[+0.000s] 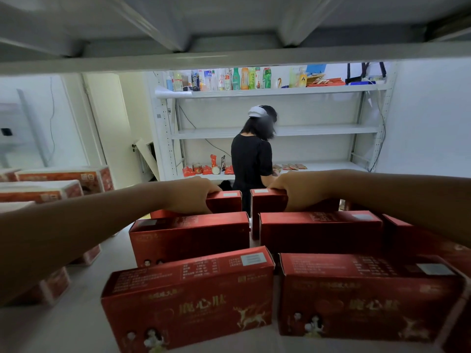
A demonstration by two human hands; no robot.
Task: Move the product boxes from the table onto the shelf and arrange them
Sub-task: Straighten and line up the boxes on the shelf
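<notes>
I see my left hand [193,194] curled over the top of the rear left box [225,201], and my right hand [298,192] gripping the top edge of the rear right box [267,202] the same way. Both red boxes stand at the back of the shelf [76,324], a narrow gap between them. In front stand two middle boxes [190,238], then two front boxes [188,299] nearest me, all upright. White-and-red cartons [63,179] are stacked to my left. Beyond, a person in black [251,159] faces a far rack [318,129] with bottles [229,79] on top.
</notes>
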